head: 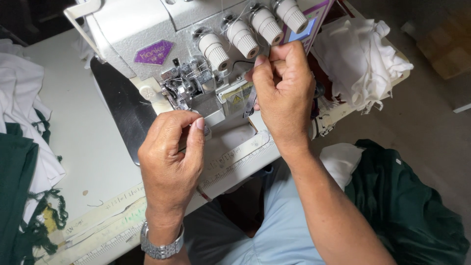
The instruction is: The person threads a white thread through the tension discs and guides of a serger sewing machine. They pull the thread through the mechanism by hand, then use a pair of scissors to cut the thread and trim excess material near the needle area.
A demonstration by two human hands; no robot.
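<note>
the work in hand looks like threading the white sewing machine (147,29), an overlock type with 4 tension knobs (252,27) along its front. the right hand (284,91) is closed narrow, thumb and forefinger pinched together just below the knobs and beside the yellow warning sticker (236,98); it seems to grip a slim metal tool, perhaps tweezers (250,104), whose tip points down toward the open front of the machine, though whether a thread sits in the pinch is too fine to tell. the left hand (171,157), with a metal wristwatch (162,245) on its wrist, is curled at the presser foot area (184,86), fingertips touching or nearly touching the metal parts at the edge of the dark plate (122,108); what it holds, if anything, is hidden by the fingers. to do this step well, i judge that the right hand should keep the pinch firm and light and the tool steady, moving only from the fingers, while the left hand holds the thread end taut near the foot so that it does not slip out of a guide. the wrists could rest on the table edge with its ruler tape (235,162) for steadiness. a slack thread is the likely fault here. white cloth (363,54) lies heaped to the right, green cloth (407,201) near the person's lap, and more white and green cloth (17,147) at the left, all well apart from the hands.
</note>
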